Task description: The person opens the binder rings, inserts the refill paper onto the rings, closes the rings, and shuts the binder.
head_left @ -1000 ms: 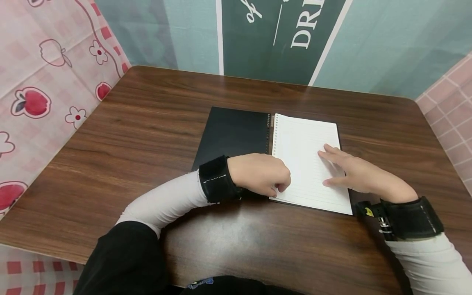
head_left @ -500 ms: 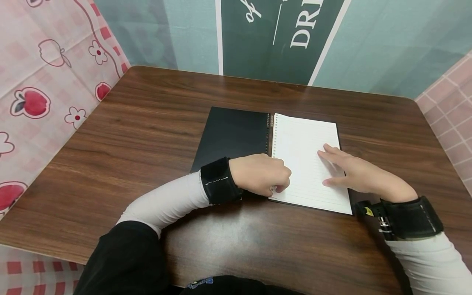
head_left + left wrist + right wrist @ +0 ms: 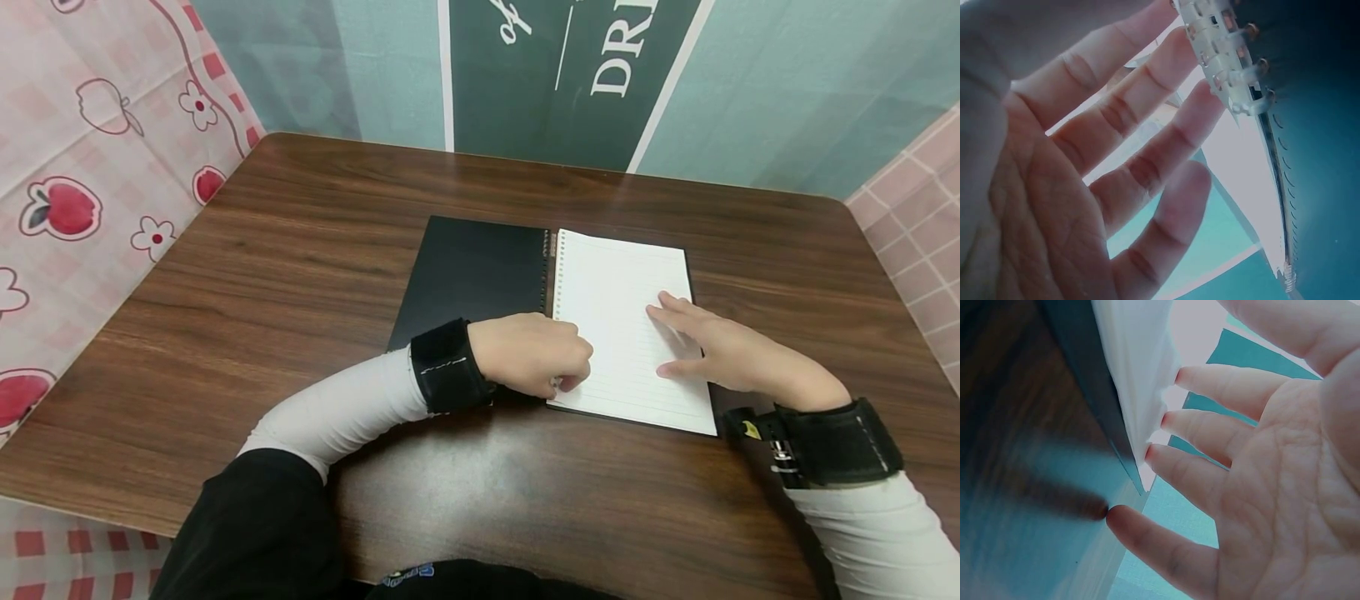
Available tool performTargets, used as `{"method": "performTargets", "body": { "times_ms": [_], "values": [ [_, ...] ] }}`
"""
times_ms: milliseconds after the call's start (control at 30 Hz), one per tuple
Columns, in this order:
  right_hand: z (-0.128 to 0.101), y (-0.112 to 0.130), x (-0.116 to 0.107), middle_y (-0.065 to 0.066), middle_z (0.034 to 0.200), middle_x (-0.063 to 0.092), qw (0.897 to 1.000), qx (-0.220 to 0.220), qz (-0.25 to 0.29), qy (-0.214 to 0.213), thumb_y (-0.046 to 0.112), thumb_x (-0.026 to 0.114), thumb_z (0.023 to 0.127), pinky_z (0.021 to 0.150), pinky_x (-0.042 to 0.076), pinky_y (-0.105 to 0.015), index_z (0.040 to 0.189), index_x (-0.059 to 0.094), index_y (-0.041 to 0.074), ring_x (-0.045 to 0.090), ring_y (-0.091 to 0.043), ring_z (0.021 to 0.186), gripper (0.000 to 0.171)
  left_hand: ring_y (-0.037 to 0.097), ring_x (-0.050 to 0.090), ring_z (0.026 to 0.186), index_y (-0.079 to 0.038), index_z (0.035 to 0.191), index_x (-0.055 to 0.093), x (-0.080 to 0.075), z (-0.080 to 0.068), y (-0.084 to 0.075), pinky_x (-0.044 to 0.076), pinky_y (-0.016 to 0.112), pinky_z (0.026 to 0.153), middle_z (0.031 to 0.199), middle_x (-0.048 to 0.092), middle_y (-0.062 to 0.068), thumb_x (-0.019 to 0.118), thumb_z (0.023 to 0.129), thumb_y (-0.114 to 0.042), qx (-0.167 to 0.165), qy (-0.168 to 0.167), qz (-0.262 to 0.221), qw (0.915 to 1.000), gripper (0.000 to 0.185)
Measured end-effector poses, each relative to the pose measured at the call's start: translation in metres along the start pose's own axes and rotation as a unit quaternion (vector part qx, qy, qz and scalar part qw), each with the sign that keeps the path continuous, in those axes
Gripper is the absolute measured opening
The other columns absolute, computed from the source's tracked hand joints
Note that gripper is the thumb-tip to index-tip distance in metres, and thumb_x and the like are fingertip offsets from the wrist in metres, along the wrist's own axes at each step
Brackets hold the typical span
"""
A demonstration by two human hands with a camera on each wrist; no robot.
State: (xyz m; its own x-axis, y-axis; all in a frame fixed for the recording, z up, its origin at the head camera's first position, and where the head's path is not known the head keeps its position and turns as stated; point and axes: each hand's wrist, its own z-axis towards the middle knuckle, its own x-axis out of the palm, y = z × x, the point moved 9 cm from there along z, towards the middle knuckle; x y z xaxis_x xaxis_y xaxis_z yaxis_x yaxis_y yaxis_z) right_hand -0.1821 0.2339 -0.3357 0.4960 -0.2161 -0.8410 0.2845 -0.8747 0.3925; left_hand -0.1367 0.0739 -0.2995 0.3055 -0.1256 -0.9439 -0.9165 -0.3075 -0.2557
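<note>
An open notebook lies on the table, its black cover to the left and a stack of white lined, punched paper to the right. At the near end of the spine, my left hand grips a translucent white plastic binding strip with ring-like teeth. Its fingertips meet the strip in the left wrist view, while the thumb is hidden. My right hand rests with spread fingers over the right edge of the sheets. In the right wrist view, several fingertips touch the paper and the little finger touches the table.
Brown wood-grain tabletop surrounds the notebook. Behind it hangs a teal cloth with white lettering, and a pink fruit-print cloth covers the left side. Black bands with cameras wrap both wrists.
My left hand has tilted slightly at the near end of the spine, and a small pale piece shows more at its fingertips. The right hand and the notebook stay in place.
</note>
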Motion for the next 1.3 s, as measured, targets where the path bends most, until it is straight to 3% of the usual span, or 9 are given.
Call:
{"method": "performTargets", "body": {
  "times_ms": [433,1100,1167,1300],
  "values": [
    [0.0005,0.0,-0.0014,-0.028,0.163,0.01,1.0,-0.003,-0.005,0.0,0.034,0.076,0.086,0.11,0.026,-0.068,0.155,0.026,0.0,0.015,-0.049,0.149,0.092,0.011,0.059,0.085,-0.013,0.088,0.073,0.0005,0.0015,0.0031,0.049,0.025,0.073,0.091,0.068,-0.003,0.066,0.088,-0.005,-0.002,-0.003,-0.008,1.0,0.01],
    [0.0012,-0.0009,-0.002,-0.028,0.163,0.012,1.0,-0.005,-0.008,-0.005,0.032,0.077,0.085,0.111,0.024,-0.068,0.154,0.028,-0.001,0.015,-0.048,0.149,0.09,0.01,0.062,0.083,-0.013,0.087,0.074,-0.0015,-0.0008,0.0031,0.051,0.026,0.077,0.088,0.071,-0.004,0.072,0.089,-0.013,0.001,-0.026,0.023,0.9994,0.003],
    [0.0012,-0.0008,-0.0013,-0.028,0.163,0.012,1.0,-0.006,-0.009,-0.004,0.033,0.077,0.085,0.111,0.025,-0.068,0.154,0.028,-0.001,0.015,-0.048,0.149,0.091,0.008,0.058,0.077,-0.014,0.083,0.073,-0.0019,-0.0014,0.0024,0.047,0.024,0.073,0.081,0.067,-0.007,0.072,0.088,-0.012,0.002,-0.03,0.023,0.9993,0.006],
    [0.0002,-0.0007,-0.0001,-0.028,0.163,0.012,1.0,-0.007,-0.006,-0.002,0.033,0.077,0.086,0.111,0.024,-0.068,0.154,0.028,-0.001,0.015,-0.049,0.149,0.091,0.007,0.039,0.069,-0.015,0.069,0.063,-0.0035,-0.0022,0.0002,0.033,0.021,0.065,0.068,0.046,-0.009,0.067,0.087,-0.002,0.016,-0.042,0.016,0.9988,0.022]
  ]
}}
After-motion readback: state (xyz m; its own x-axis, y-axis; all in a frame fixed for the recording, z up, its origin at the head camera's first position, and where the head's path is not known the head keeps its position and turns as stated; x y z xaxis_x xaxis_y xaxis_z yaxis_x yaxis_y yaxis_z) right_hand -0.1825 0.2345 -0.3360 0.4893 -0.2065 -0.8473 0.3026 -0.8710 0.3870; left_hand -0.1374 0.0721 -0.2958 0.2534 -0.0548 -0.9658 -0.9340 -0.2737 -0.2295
